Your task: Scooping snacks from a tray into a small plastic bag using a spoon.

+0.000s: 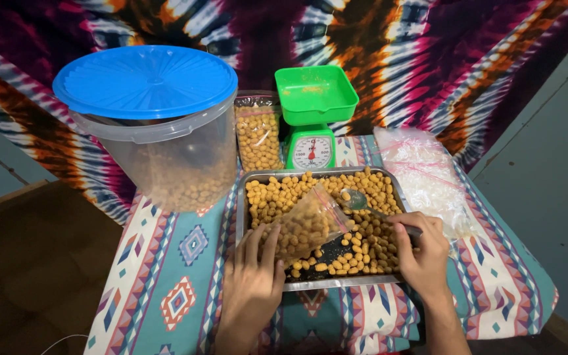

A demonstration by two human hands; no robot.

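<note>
The left hand (252,276) grips a small clear bag (307,223) of yellow snack balls over the metal tray (240,217). The right hand (422,253) is closed around a spoon (363,202) above the tray's far right part.

tray (261,176) floor mostly hidden | scale (311,150) dial unreadable | forearms cropped

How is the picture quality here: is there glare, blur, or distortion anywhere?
In the head view, the metal spoon and the rectangular steel tray rim catch soft glare; the round blue plastic lid bulges from wide-angle distortion; the lower left corner lies in dark shadow; the hands and the clear plastic bag of yellow nuts look sharp, without motion blur.
</note>
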